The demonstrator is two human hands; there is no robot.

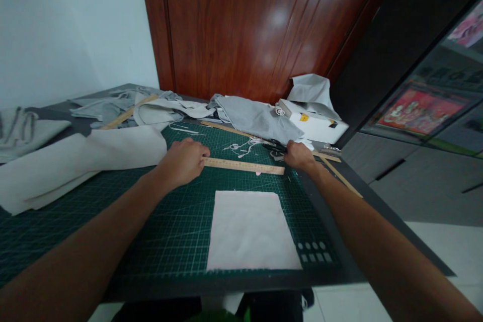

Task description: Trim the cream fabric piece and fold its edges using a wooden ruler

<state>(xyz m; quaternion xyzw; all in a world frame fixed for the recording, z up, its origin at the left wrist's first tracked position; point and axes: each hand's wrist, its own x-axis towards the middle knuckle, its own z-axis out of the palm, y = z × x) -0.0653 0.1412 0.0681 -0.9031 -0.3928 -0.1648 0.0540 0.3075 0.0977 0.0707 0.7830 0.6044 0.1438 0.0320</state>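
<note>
The left hand (187, 162) is curled, fingers bent, and has hold of the near-left end of a straight, flat, pale yellow wooden ruler (243, 165), which runs out to the right from its fingertips and ends just short of the right hand (299, 155). The right hand has its fingers bent downward beside a pair of black scissors (274, 147), which lie just to its left; whether it grips them or only touches them cannot be told. Nearer the body than both hands, and between the two forearms, a flat, roughly square piece of white cloth (252, 231) lies on a green, gridded cutting mat (181, 231), apart from the ruler. A small pink, rounded piece (258, 173) shows at the ruler's near edge, closer to the right hand than the left. Beyond the ruler, between the hands, lies a tangle of thin white cord (245, 147), with a heap of smooth grey fabric (249, 113) farther off. To the left hand's left stretches a long, off-white sheet of cloth (113, 148); beyond the right hand stands a white rectangular box (320, 128).
</note>
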